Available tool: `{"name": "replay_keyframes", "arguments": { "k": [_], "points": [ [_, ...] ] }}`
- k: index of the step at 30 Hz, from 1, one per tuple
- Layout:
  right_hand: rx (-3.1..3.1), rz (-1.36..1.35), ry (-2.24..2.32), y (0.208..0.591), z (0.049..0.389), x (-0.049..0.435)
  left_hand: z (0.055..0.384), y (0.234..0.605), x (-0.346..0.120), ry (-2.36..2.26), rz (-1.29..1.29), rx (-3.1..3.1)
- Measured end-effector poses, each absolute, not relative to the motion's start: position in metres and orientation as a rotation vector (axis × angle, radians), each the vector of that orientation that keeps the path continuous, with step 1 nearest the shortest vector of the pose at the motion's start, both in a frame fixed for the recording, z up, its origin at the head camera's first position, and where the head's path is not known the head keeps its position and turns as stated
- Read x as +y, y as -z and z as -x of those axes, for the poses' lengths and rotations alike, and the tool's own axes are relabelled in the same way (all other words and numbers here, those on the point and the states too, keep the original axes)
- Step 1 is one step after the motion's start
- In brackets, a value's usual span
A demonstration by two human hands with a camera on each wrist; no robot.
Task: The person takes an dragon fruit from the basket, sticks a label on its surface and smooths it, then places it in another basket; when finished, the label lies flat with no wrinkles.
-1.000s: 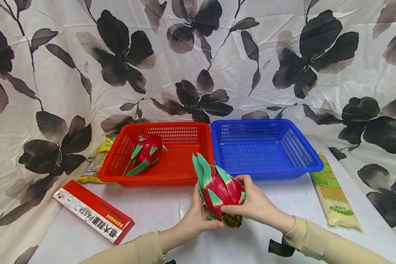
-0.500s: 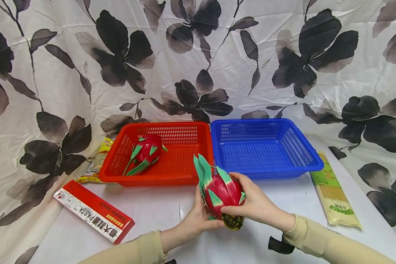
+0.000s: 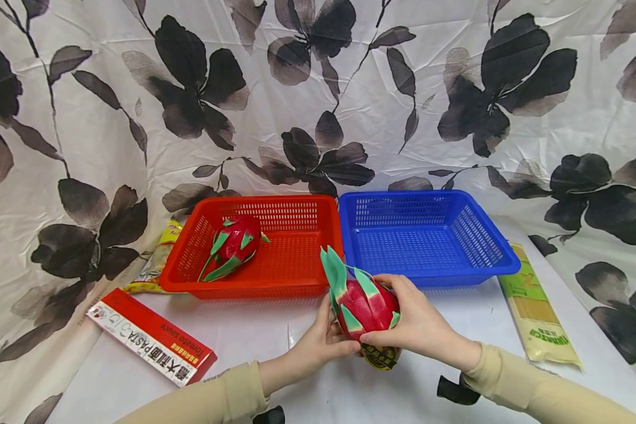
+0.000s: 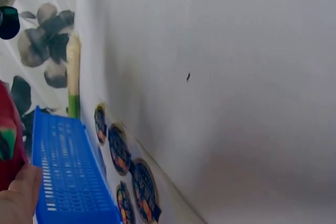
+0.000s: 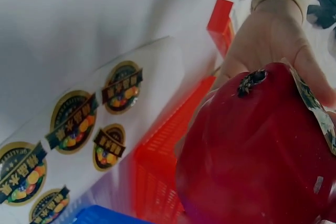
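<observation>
Both hands hold a red dragon fruit with green leafy tips, in front of the two baskets. The left hand cups it from the left and below, thumb at the front. From the right, the right hand grips it, its thumb right at the upper edge of a black-and-gold sticker. The sticker hangs over the fruit's lower front. In the right wrist view, the fruit's smooth base fills the lower right, with the left palm behind it. A second dragon fruit lies in the red basket.
A blue basket stands right of the red one. A red pasta box lies at the left, a yellow bag behind it. Noodles in a green-and-yellow pack lie right. The right wrist view shows a sheet of round stickers.
Both hands and the dragon fruit have shifted slightly to the right. The grip looks much the same, and the baskets and packs have stayed put.
</observation>
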State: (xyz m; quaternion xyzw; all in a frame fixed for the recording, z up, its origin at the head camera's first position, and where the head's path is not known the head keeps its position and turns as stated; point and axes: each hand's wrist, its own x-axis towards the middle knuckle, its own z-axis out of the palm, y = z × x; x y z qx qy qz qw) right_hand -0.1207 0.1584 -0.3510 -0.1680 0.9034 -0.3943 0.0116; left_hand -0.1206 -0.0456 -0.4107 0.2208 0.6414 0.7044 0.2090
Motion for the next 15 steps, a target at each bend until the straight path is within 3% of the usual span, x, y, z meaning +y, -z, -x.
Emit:
{"name": "replay_keyframes", "arguments": {
  "k": [15],
  "points": [
    [2.990,0.583,1.107,0.344,0.123,0.163,0.137,0.411,-0.053,-1.876,-0.593,2.122]
  ]
}}
